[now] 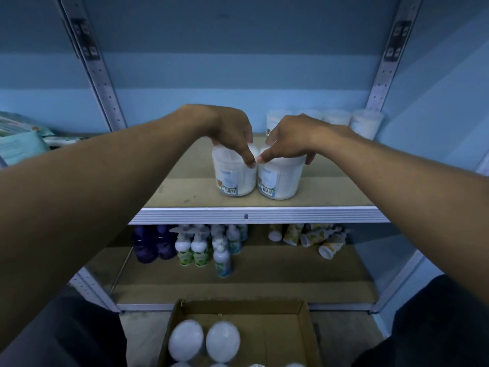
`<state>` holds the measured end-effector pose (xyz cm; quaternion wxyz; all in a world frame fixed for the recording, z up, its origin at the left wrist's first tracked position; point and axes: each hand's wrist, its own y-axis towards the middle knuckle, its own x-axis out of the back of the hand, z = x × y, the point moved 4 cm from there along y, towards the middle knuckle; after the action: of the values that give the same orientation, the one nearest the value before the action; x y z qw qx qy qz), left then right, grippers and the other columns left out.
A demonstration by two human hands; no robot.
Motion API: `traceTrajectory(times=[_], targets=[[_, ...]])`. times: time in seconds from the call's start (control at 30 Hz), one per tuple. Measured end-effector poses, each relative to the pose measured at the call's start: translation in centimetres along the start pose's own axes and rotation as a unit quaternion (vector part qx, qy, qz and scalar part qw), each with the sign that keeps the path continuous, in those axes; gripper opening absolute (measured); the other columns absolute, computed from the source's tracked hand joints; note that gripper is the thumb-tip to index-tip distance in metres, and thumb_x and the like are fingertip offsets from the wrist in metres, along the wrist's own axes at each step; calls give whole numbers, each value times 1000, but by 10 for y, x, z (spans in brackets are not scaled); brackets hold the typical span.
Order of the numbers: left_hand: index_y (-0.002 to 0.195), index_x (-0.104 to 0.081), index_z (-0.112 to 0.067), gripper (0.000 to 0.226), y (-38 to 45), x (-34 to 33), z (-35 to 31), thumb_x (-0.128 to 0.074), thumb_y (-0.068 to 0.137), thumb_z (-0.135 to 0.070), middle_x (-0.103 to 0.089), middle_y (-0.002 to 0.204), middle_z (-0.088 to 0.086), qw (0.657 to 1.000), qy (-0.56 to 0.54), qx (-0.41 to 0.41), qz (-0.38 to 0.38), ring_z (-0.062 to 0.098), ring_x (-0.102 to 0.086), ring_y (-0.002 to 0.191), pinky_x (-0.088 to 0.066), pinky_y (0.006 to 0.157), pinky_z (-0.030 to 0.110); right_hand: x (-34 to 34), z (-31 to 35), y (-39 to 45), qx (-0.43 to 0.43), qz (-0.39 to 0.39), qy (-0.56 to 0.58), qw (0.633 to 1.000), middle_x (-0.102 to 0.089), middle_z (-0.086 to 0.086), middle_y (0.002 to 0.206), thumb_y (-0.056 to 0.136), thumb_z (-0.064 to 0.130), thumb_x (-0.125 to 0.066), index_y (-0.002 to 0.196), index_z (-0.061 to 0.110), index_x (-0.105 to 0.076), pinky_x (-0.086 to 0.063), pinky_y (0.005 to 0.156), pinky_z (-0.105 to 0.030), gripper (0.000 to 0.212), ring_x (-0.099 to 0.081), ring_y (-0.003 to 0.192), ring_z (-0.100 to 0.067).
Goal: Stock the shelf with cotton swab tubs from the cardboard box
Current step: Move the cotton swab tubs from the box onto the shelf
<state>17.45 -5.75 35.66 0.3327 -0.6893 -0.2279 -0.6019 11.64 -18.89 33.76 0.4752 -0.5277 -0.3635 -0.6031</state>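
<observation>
Hands set two tubs side by side on the shelf.
Left hand (232, 133) clamps the left tub (234, 176) from above, right hand (288, 140) the right tub (280, 181); both stand touching on the shelf (185, 189), cardboard box (304, 329) below.

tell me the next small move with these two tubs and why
Probably slide both back toward the rear row. The left hand and right hand each grip a tub from above, left tub and right tub side by side, standing near the shelf's front edge with bare board behind.
</observation>
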Motion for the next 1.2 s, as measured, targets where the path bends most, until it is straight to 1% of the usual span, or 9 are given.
traceTrajectory(times=[0.23,0.37,0.57,0.7,0.77,0.83,1.03,1.13,1.2], targets=[[125,-64,-22,69,18,-9,9,-80,69,-59,-63,124,-6,1000,-18,4,20,20,-61,111,-52,98,39,-7,0,14,1,21,-27,999,-58,2,121,61,74,-75,113,31,-72,-58,50,-31,67,-66,93,-28],[128,-62,-21,69,23,-12,13,-79,72,-58,-61,128,-4,999,-31,9,27,21,-59,114,-52,97,37,-8,-2,15,0,19,-21,1000,-58,3,129,63,73,-77,122,30,-70,-62,60,-36,73,-65,99,-28],[138,-54,-25,80,12,-4,15,-75,72,-63,-50,144,-6,999,-35,13,2,19,-47,132,-42,104,35,-1,-5,2,22,14,1,1000,-53,6,137,66,73,-76,131,35,-64,-63,74,-38,76,-55,113,-24],[134,-57,-29,73,-1,2,15,-78,71,-60,-49,142,-9,999,-33,7,-19,18,-47,131,-44,103,36,10,-4,-8,60,-7,-25,998,-59,9,130,65,66,-81,129,40,-64,-58,82,-36,71,-57,96,-17],[130,-60,-30,68,-7,2,13,-79,72,-57,-52,138,-9,999,-24,-1,-21,19,-49,128,-45,104,38,12,-4,-14,75,-13,-54,996,-62,8,129,64,60,-85,126,40,-65,-54,91,-38,68,-58,105,-19],[126,-63,-31,62,-11,1,11,-81,71,-54,-56,133,-10,1000,-16,-8,-21,19,-52,124,-47,104,41,11,-3,-20,89,-18,-72,993,-64,7,126,65,52,-88,123,40,-67,-51,93,-37,63,-58,111,-19],[115,-70,-31,47,-15,-11,14,-84,72,-44,-64,121,-9,999,-7,-18,-35,20,-60,110,-55,94,40,-2,-1,-27,98,-35,-52,993,-63,1,122,69,34,-90,116,38,-70,-52,92,-38,51,-57,110,-21],[111,-73,-30,38,-11,-15,19,-84,75,-36,-66,120,-7,998,-18,-26,-54,19,-62,104,-59,83,35,-6,-2,-23,96,-57,-42,993,-64,2,118,70,30,-90,113,38,-72,-48,80,-33,47,-54,104,-20],[109,-74,-31,36,-9,-16,21,-84,75,-35,-67,119,-8,997,-20,-28,-64,18,-63,103,-59,82,35,-8,-3,-19,94,-68,-40,993,-65,2,117,69,29,-90,112,37,-72,-43,72,-31,47,-54,102,-20]])
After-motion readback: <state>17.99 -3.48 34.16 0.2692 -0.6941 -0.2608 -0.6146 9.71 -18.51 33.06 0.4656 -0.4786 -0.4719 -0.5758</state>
